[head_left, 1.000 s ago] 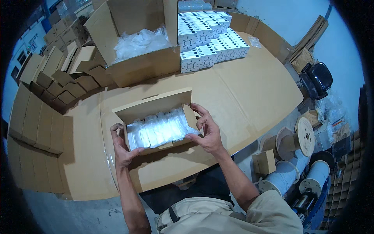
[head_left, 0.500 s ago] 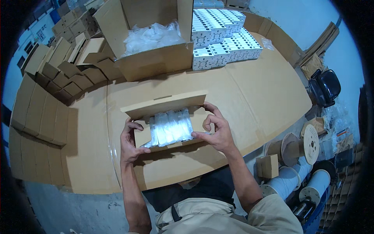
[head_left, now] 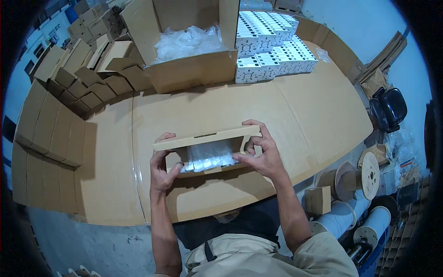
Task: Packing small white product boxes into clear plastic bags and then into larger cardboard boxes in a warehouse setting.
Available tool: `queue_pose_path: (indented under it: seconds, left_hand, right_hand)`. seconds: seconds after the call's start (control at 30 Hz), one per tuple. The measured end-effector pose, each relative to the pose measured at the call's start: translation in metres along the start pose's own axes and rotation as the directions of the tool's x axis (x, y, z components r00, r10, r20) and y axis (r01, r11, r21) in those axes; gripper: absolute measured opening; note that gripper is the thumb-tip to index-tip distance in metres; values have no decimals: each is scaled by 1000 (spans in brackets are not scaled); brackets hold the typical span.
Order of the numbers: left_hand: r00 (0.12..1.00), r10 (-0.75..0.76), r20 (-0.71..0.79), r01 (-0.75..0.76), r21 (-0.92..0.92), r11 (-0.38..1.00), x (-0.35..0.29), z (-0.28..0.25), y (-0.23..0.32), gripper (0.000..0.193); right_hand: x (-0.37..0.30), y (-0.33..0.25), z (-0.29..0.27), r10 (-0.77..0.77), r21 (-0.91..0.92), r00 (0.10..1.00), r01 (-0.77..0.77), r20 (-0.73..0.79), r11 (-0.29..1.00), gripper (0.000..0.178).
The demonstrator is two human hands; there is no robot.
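Note:
A small brown cardboard box (head_left: pixel 217 171) lies in front of me, its lid (head_left: pixel 207 138) swung partway down over the opening. Clear plastic-wrapped packets (head_left: pixel 210 155) fill its middle. My left hand (head_left: pixel 164 165) grips the box's left end, fingers on the lid's corner and thumb at the front wall. Around the right end, my right hand (head_left: pixel 261 152) has its fingers up at the lid and side flap, while its thumb presses by the packets.
A large open carton (head_left: pixel 191 74) with clear plastic bags (head_left: pixel 189 42) stands at the far side. Beside it are stacked white boxes (head_left: pixel 258 67). Brown cartons (head_left: pixel 48 134) line the left of the cardboard-covered table (head_left: pixel 230 106). Cable spools (head_left: pixel 369 173) sit at the lower right.
The lid has come down toward me over the packets, covering part of them. My left fingers have moved up onto the lid's edge. The view has shifted slightly.

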State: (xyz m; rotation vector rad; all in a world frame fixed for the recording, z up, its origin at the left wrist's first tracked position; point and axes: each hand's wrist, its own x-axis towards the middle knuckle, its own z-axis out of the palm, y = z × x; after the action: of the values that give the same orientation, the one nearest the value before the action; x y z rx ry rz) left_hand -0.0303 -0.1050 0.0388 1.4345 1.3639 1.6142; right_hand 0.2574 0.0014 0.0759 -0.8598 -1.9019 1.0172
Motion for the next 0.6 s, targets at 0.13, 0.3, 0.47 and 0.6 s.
queue_pose_path:
  seconds: [0.13,0.3,0.47,0.6]
  left_hand:
    - [999,33,-15,-32,47,998,-1,-2,-5,46]
    - [983,-25,-184,-10,-186,983,-9,18,1,47]
    - [960,125,-251,-195,-277,941,-11,23,0,69]
    - [974,177,-141,-182,-20,983,-18,12,-7,56]
  right_hand:
    - [0,3,2,11,-97,999,-7,40,995,27]
    - [-11,-2,19,146,284,989,-132,-31,950,30]
    - [-16,17,26,-24,328,991,65,-128,942,35]
    - [-28,22,26,-87,381,971,168,-221,909,32]
